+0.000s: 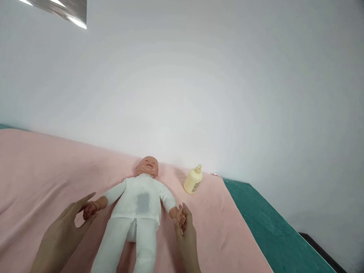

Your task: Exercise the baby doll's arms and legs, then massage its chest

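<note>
A baby doll [149, 166] in a white long-sleeved top and white trousers lies on its back, head toward the wall and arms spread. A grey patch [143, 203] marks the middle of its top. My left hand [65, 228] curves around the doll's hand at the left [90, 210], thumb below and fingers above. At the other side, my right hand [187, 235] holds the doll's other hand [180, 217] between thumb and fingers. The lower ends of the doll's legs are cut off by the bottom edge of the view.
A pale yellow pump bottle [193, 180] stands right of the doll's head. Beneath everything is a pink cloth [226, 231] over a green surface [274, 225], which shows at the right. A white wall [184, 92] rises behind. A dark edge [324, 255] runs along the far right.
</note>
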`<state>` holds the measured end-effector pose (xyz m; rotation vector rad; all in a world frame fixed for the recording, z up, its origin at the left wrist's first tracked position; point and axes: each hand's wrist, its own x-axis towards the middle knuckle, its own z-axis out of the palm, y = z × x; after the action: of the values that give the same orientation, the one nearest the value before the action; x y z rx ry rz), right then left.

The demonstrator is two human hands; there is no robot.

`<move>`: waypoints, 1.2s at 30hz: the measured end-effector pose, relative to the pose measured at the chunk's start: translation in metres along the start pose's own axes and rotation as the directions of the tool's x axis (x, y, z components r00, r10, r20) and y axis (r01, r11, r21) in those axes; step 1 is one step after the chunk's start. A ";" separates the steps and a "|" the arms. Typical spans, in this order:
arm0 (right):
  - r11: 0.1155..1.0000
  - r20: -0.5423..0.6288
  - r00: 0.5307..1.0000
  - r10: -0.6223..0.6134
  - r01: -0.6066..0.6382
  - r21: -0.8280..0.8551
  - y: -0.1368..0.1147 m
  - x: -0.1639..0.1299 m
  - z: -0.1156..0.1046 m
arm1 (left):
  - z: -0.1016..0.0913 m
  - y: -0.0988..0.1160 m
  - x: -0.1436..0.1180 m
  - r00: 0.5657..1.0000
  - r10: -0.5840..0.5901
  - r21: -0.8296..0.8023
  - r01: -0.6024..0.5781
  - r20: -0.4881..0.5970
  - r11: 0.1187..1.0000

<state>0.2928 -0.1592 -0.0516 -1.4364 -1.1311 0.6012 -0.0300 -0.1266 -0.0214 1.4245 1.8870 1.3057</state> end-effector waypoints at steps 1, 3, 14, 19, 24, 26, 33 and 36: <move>1.000 -0.026 1.000 0.004 -0.003 0.024 -0.004 0.006 0.000 | 0.000 0.003 0.006 1.000 -0.005 0.034 0.005 -0.003 0.999; 0.997 -0.071 0.997 0.011 -0.006 0.074 -0.015 0.020 0.002 | -0.001 0.014 0.019 1.000 0.014 0.058 -0.014 0.002 0.998; 0.969 -0.130 0.983 -0.126 0.150 0.198 -0.024 0.106 0.048 | 0.063 0.064 0.096 0.993 0.043 -0.473 0.015 0.111 0.881; 0.950 -0.091 0.991 -0.102 0.124 0.287 -0.002 0.151 0.069 | 0.091 0.065 0.118 0.988 -0.016 -0.459 0.085 0.151 0.884; 0.983 0.059 0.998 0.030 -0.040 0.178 0.002 0.178 0.084 | 0.105 0.060 0.129 0.975 0.022 -0.363 0.062 0.221 0.930; 0.989 0.075 0.997 0.028 -0.038 0.145 0.002 0.181 0.090 | 0.112 0.053 0.133 0.966 0.023 -0.347 0.070 0.257 0.935; 0.999 0.145 0.988 0.052 -0.053 0.004 0.007 0.171 0.098 | 0.127 0.027 0.149 0.935 -0.051 -0.235 0.141 0.351 0.962; 0.996 0.166 0.983 0.078 -0.069 -0.058 0.008 0.167 0.095 | 0.125 0.026 0.148 0.947 -0.027 -0.277 0.122 0.321 0.953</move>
<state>0.2802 0.0321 -0.0397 -1.4988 -1.2372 0.7611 0.0248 0.0609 -0.0287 1.3019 1.4563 1.1837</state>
